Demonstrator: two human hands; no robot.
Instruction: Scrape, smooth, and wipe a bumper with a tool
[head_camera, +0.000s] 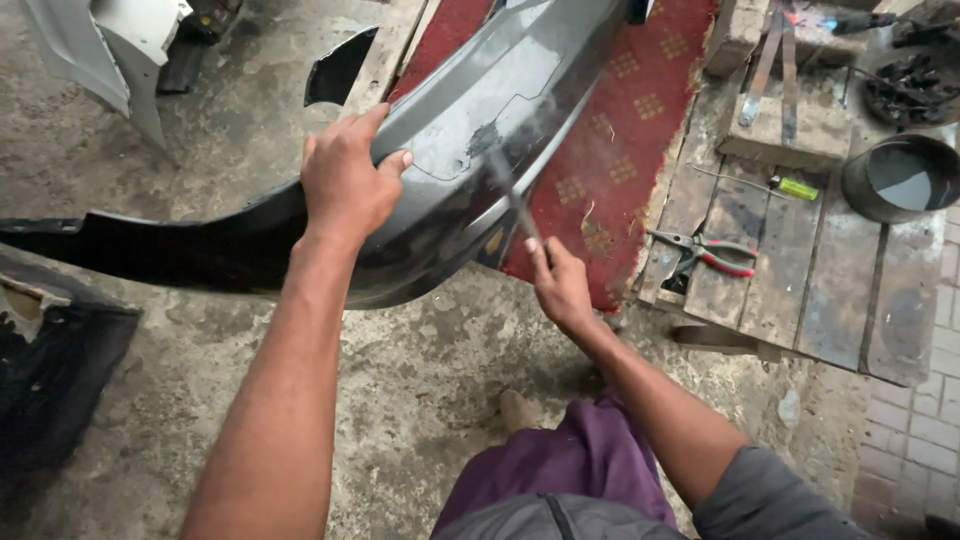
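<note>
My left hand (345, 180) clamps grey car bumper (480, 110) mid-frame; right hand (560, 285) grips thin metal rod (512, 195) (smoke rising), mid plastic weld, I judge; next needs steady tip.

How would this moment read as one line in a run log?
left hand: grips dark car bumper | right hand: holds thin metal tool against bumper | smoke at tip | pliers on wooden platform

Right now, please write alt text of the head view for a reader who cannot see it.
The left hand grips the edge of a dark car bumper while the right hand holds a thin metal tool against it. Red-handled pliers lie on a wooden pallet nearby.
</note>
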